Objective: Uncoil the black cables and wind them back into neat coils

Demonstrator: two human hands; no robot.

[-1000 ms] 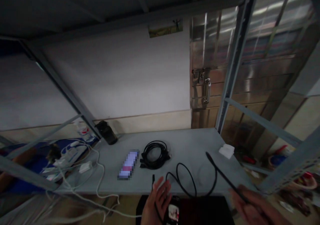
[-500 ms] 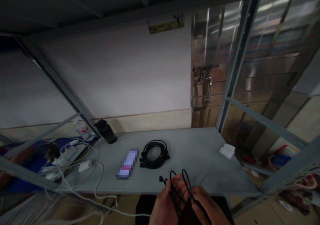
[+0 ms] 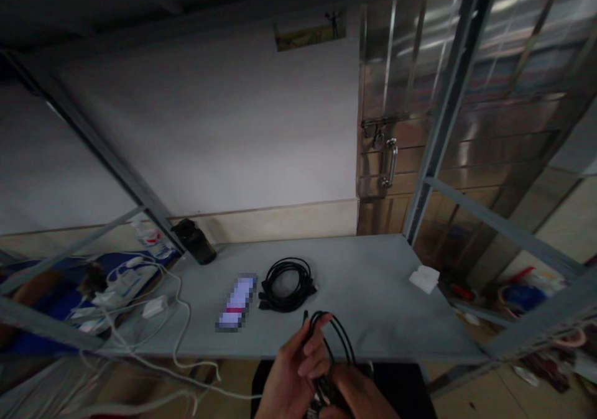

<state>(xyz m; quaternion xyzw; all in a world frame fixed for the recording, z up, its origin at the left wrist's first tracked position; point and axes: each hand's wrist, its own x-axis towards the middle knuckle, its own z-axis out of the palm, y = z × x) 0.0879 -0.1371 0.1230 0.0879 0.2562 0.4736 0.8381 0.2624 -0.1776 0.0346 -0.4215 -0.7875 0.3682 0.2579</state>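
Observation:
My left hand (image 3: 298, 366) is closed on a black cable (image 3: 342, 332) at the table's front edge, the cable bent in loops over its fingers. Close beside it, lower right, my right hand (image 3: 352, 391) grips the same cable, its fingertips partly hidden behind the left hand and the cable. One dark cable end pokes up by the left fingertips. Beyond the hands, a second black cable (image 3: 267, 283) lies wound in a round coil on the grey table (image 3: 368, 282). A phone (image 3: 237, 301) with a lit, pixelated screen lies left of that coil.
A dark bottle (image 3: 198, 245) stands at the table's back left. White cords (image 3: 184, 319) and a power strip (image 3: 124, 288) spread along the left side. A crumpled white paper (image 3: 424, 278) lies at the right. Metal posts (image 3: 438, 139) frame the table.
My left hand has turned and closed round the cable loops, where its palm was open upward before. My right hand has shifted left and lower against it. The view has tipped slightly.

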